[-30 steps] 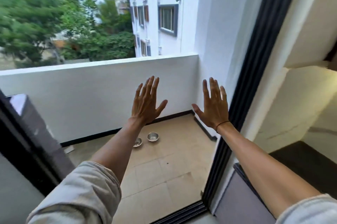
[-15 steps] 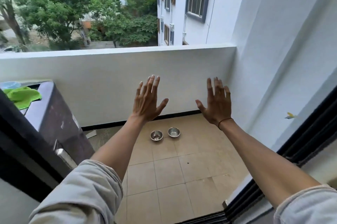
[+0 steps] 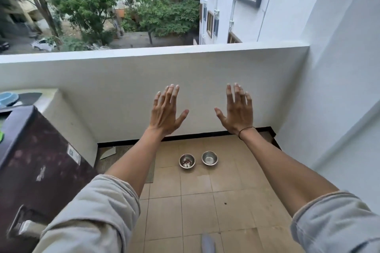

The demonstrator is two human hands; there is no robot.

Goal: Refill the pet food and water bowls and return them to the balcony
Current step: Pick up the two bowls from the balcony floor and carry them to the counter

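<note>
Head view, balcony doorway: both my hands up at chest height w/ fingers spread straight, palms facing out, nothing in either. Left hand point(image 3: 166, 111) and right hand point(image 3: 237, 109) sit apart, framing the parapet wall point(image 3: 123, 80) behind them.

Changed since a sec ago: the dark sliding-door frame that filled the right of the shot is gone, and the view has swung onto the balcony proper. Bowls now read bigger and more central, between my forearms. I judge that as me stepping out toward them; the task is at its very start, w/ pickup not yet begun.

Two steel bowls on the tiled floor point(image 3: 197, 211), side by side, just apart, near the foot of the parapet. Food bowl point(image 3: 187, 161) on the left has a few bits of kibble left; water bowl point(image 3: 209, 158) on the right looks near dry, though I can't be sure.

Room to move: open tiles run straight ahead to the bowls. Left side is pinched by a dark cabinet point(image 3: 41, 160) w/ a mat point(image 3: 125, 156) past it; right side by the white side wall point(image 3: 339, 108). Black skirting marks the floor's far edge. Approach looks clear down the middle.
</note>
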